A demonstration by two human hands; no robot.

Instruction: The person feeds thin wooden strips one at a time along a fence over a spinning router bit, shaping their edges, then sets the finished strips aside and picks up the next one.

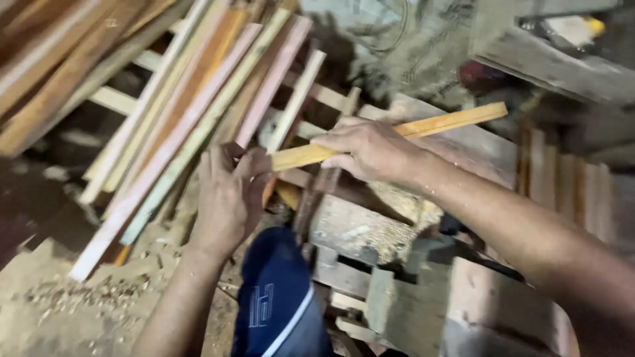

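Sawdust and wood chips cover the workshop floor (pixel 53 304), where a large fan of long wooden slats (pixel 178 112), pale, pink and orange-brown, leans from the upper left down toward the middle. Right of them stand rough grey timber blocks (pixel 410 291) dusted with shavings, and more boards on edge at the far right. A knee in blue shorts (pixel 274 297) with a white stripe pokes up at the bottom centre. Over the blocks, the right hand (pixel 370 149) is clenched around a short yellowish wooden strip (pixel 436 124), which runs from under its palm up to the right. The strip's near end touches the left hand (pixel 228 198), whose fingers curl about that end.
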